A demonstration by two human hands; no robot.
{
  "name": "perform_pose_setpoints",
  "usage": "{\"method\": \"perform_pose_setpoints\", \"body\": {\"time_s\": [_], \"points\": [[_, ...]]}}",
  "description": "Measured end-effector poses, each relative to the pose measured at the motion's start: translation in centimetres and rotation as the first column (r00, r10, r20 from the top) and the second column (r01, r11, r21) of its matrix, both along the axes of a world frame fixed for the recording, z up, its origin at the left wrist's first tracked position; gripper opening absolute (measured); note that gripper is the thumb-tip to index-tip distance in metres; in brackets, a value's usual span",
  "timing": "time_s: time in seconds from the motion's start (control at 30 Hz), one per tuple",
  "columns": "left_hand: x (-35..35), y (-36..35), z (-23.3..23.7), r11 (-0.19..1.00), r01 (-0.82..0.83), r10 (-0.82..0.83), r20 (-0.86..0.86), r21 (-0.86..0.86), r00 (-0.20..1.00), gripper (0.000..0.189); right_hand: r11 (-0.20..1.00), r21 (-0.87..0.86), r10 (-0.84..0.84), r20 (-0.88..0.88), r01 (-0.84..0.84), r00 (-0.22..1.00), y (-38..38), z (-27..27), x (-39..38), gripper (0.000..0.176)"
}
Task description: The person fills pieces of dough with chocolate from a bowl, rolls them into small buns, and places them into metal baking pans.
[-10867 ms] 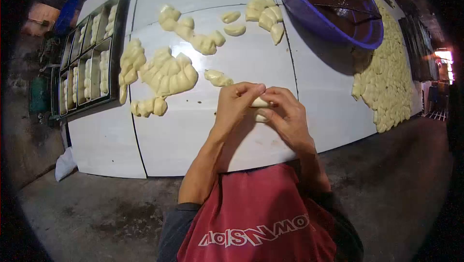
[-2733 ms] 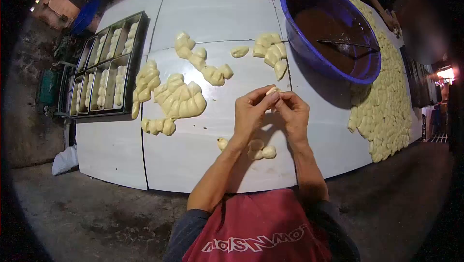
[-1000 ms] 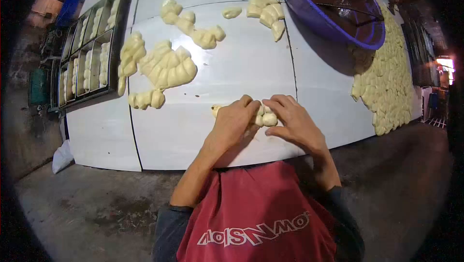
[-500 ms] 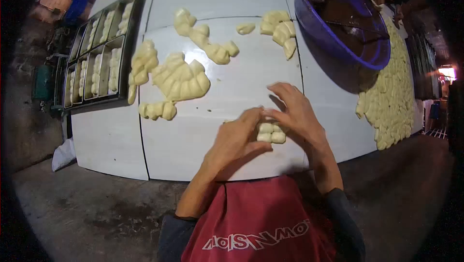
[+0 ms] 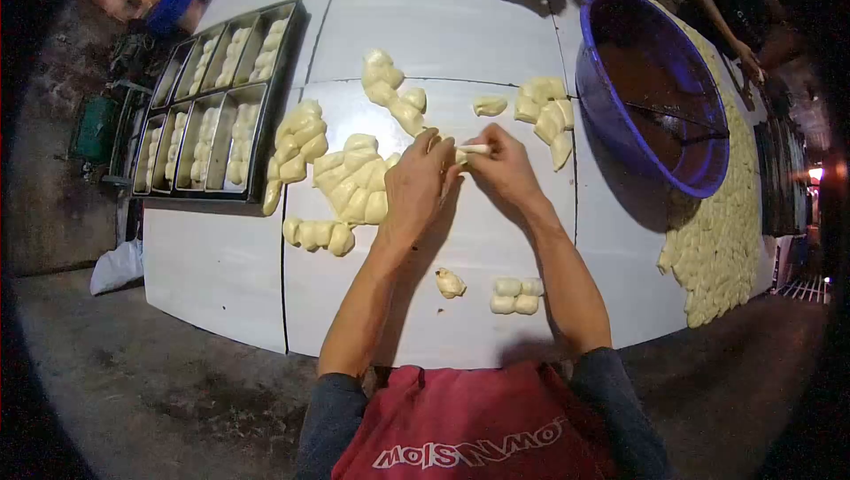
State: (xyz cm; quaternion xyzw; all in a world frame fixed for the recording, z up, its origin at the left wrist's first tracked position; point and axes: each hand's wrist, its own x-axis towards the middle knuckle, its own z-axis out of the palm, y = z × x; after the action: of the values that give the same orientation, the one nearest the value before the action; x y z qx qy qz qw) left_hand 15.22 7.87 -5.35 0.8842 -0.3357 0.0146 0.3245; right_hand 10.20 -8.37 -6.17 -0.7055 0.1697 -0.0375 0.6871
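Note:
Over the middle of the white table, my right hand (image 5: pixel 506 168) pinches a small piece of dough (image 5: pixel 475 149) between thumb and fingers. My left hand (image 5: pixel 420 177) is closed at the other end of that piece, fingers curled, partly hiding it. Beyond and left of my hands lie a fan-shaped cluster of dough pieces (image 5: pixel 352 181) and a longer dough strip (image 5: pixel 382 80). Nearer to me, beside my right forearm, a block of joined dough balls (image 5: pixel 516 296) rests on the table. Left of it sits a dough lump with a dark spot (image 5: pixel 450 283).
A black tray of divided tins (image 5: pixel 251 95) with dough rolls stands at the left. On the right are a purple basin (image 5: pixel 591 81) holding brown filling and a wide sheet of dough pieces (image 5: pixel 708 254). Another person's hand (image 5: pixel 751 65) is beyond the basin.
Both my hands have moved forward, away from the block of dough balls, and now hold a dough piece. The block and the spotted lump are uncovered. The view has shifted.

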Motion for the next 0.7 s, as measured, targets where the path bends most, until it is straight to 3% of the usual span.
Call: {"method": "perform_pose_setpoints", "body": {"time_s": [0.03,0.1,0.23,0.4,0.53,0.63,0.67,0.7], "points": [[-0.1,-0.1,0.1,1.000,0.013,-0.014,-0.034,-0.016,0.999,0.038,0.963,0.269,-0.010,-0.015,0.014,1.000,-1.0,-0.1,-0.8,0.023],[-0.4,-0.4,0.1,0.998,0.044,-0.049,-0.103,-0.048,0.993,0.035,0.937,0.328,-0.109,-0.061,0.123,0.992,-1.8,0.3,-1.9,0.030],[-1.0,-0.7,0.0,0.997,0.042,-0.050,-0.142,-0.063,0.989,0.040,0.922,0.384,0.013,-0.163,0.051,0.986,-2.4,0.6,-3.2,0.029],[-2.5,-2.3,1.7,0.998,0.037,-0.042,-0.084,-0.056,0.996,0.034,0.999,-0.047,-0.007,-0.078,0.004,0.997,-1.5,-1.6,-3.4,0.017],[-1.8,-2.1,0.1,0.992,0.125,-0.123,-0.056,0.018,0.991,0.024,0.928,0.373,0.071,-0.157,-0.007,0.985,-1.7,1.4,-4.2,0.014],[-2.2,-1.9,0.2,0.994,0.102,-0.101,-0.035,0.033,0.994,0.026,0.867,0.495,0.103,-0.058,-0.061,0.993,-3.1,3.9,-6.7,0.013],[-1.9,-2.0,0.5,0.985,0.136,-0.118,-0.149,0.111,0.982,0.036,0.853,0.521,0.035,0.000,-0.030,0.999,-2.9,4.7,-7.4,0.013],[-1.9,-1.8,0.1,0.990,0.127,-0.121,-0.095,0.056,0.988,0.041,0.837,0.547,-0.039,0.058,0.001,0.998,-3.1,5.3,-8.0,0.014]]}}
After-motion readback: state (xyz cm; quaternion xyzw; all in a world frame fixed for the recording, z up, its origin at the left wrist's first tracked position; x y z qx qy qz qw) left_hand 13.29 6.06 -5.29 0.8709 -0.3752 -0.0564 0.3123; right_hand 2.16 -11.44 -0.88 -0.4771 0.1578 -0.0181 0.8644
